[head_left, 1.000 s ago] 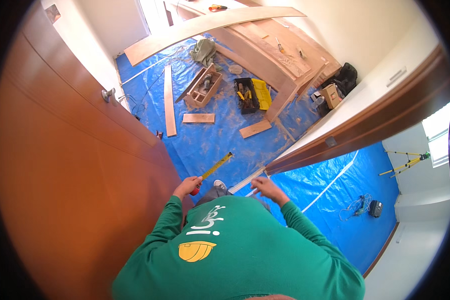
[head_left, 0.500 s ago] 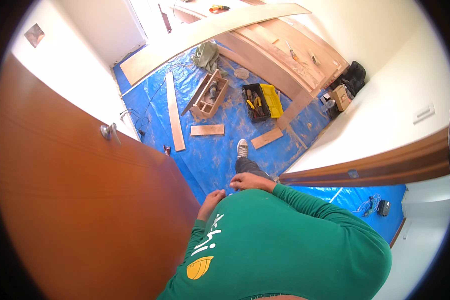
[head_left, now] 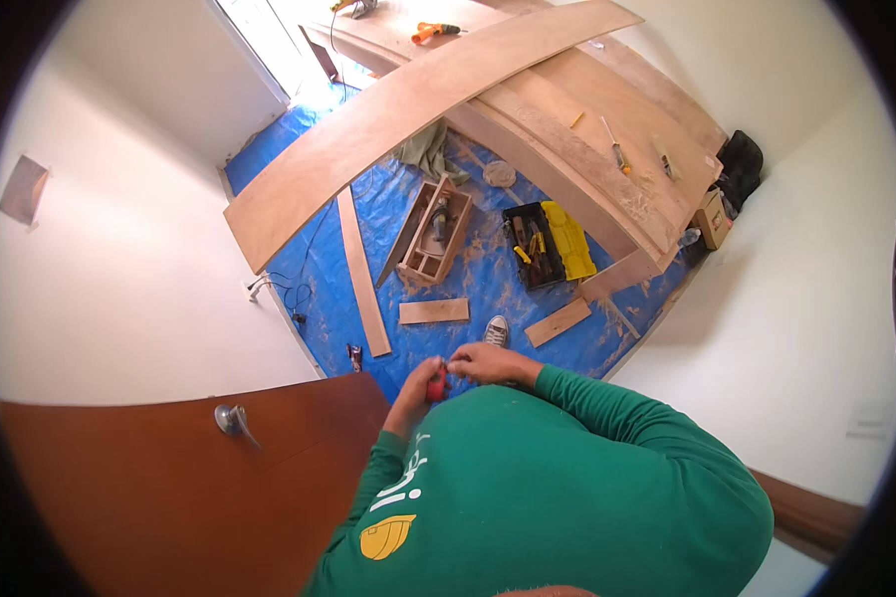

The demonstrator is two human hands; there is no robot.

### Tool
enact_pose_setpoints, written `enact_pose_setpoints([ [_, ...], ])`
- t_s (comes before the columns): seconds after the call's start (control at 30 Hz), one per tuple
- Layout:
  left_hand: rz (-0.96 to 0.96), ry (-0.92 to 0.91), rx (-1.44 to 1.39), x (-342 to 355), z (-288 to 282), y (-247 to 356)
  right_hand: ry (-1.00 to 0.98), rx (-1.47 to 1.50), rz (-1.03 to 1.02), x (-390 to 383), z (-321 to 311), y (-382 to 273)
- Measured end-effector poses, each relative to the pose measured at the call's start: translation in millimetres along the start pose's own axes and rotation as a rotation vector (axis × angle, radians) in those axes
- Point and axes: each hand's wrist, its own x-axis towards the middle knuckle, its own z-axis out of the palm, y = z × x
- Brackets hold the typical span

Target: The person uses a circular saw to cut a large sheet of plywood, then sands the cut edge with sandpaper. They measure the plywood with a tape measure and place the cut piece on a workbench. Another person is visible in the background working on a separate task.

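My left hand (head_left: 415,396) is closed around a small red object (head_left: 437,384), held close in front of my body. The fingers cover most of it, so its kind cannot be made out. My right hand (head_left: 482,362) meets the left one, its fingertips pinched together at the top of the red object. Whatever sits between those fingertips is hidden or too small to name. Beyond my hands, a short board (head_left: 434,311) and my shoe (head_left: 497,331) rest on the blue sheet (head_left: 343,328).
A wooden door (head_left: 189,468) stands at the lower left. On the floor are an open wooden toolbox (head_left: 436,234), a black-and-yellow toolbox (head_left: 548,244) and a long strip (head_left: 364,279). A broad plank (head_left: 418,104) lies across the wooden workpiece (head_left: 587,119), its near end overhanging at the left.
I have moved forward past the doorway, and the workpiece and toolboxes appear closer. My hands have come together, and the red object now shows in the left one.
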Motion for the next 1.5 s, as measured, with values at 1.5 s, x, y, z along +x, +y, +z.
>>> enact_pose_setpoints([
  [1.5, 0.207, -0.622, 1.130, 216, -47, 338, 0.371, 0.473, 0.200, 174, -160, -139],
])
